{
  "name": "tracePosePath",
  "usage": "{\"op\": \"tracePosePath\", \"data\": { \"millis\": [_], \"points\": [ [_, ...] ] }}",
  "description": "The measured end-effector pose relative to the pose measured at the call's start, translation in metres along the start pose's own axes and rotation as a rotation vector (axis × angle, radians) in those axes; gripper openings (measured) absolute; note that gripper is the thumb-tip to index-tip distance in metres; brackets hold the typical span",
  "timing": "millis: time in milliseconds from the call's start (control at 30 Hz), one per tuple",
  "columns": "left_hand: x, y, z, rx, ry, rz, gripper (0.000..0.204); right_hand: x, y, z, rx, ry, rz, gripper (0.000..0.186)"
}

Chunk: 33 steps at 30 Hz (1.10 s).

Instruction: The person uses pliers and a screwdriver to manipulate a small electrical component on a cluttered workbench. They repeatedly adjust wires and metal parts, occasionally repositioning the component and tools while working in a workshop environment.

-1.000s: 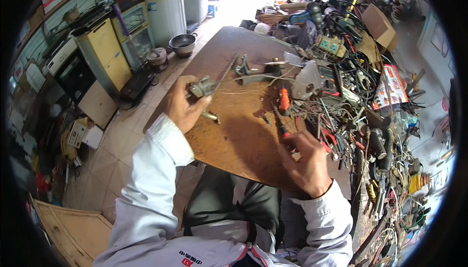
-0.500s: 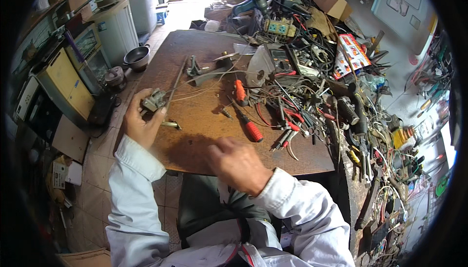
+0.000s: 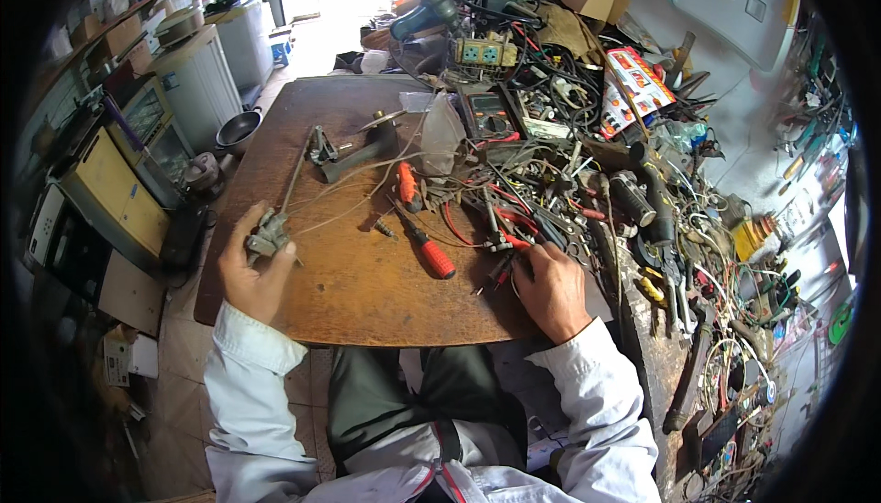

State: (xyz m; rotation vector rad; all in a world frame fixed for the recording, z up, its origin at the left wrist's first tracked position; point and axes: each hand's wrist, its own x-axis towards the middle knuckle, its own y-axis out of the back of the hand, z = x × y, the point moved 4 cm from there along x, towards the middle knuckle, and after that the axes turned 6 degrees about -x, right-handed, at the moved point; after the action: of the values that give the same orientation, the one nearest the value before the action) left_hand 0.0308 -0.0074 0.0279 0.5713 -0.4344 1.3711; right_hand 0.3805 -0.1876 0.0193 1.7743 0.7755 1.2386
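My left hand (image 3: 252, 273), at the table's left edge, pinches a small grey metal fitting (image 3: 268, 233) between thumb and fingers. A thin rod (image 3: 295, 173) runs up behind it. At the near end of the tool heap, my right hand (image 3: 556, 294) has its fingers curled down among red-handled tools (image 3: 516, 240); their tips are partly hidden, and what they grip cannot be made out. Between the hands lie a red-handled screwdriver (image 3: 433, 255), an orange-handled tool (image 3: 407, 184) and a small threaded piece (image 3: 384, 227).
A brown wooden table (image 3: 340, 310) bears a metal bracket (image 3: 321, 147), a dark tube (image 3: 362, 156) and thin wires. Tangled cables, a multimeter (image 3: 491, 116) and a power strip (image 3: 486, 52) crowd its right side. Appliances and a black pan (image 3: 238, 131) stand at left.
My right hand has swung from the table's near middle rightward and forward onto the tools. My left hand still holds the metal fitting, now a little lower. The whole view has shifted slightly.
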Motion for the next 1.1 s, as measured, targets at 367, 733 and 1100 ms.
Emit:
{"op": "tracePosePath", "data": {
  "millis": [367, 733, 1100],
  "points": [
    [-0.009, -0.003, -0.006, -0.094, 0.163, 0.041, 0.052, 0.004, 0.001, -0.004, 0.039, 0.012, 0.02, 0.019],
    [-0.01, 0.005, -0.015, -0.081, 0.186, 0.066, 0.053, 0.005, -0.001, 0.004, -0.007, 0.01, 0.198, 0.035],
    [-0.016, 0.016, -0.019, -0.213, 0.264, 0.218, 0.054, 0.012, 0.004, 0.011, 0.024, 0.013, 0.28, 0.023]
  ]
}}
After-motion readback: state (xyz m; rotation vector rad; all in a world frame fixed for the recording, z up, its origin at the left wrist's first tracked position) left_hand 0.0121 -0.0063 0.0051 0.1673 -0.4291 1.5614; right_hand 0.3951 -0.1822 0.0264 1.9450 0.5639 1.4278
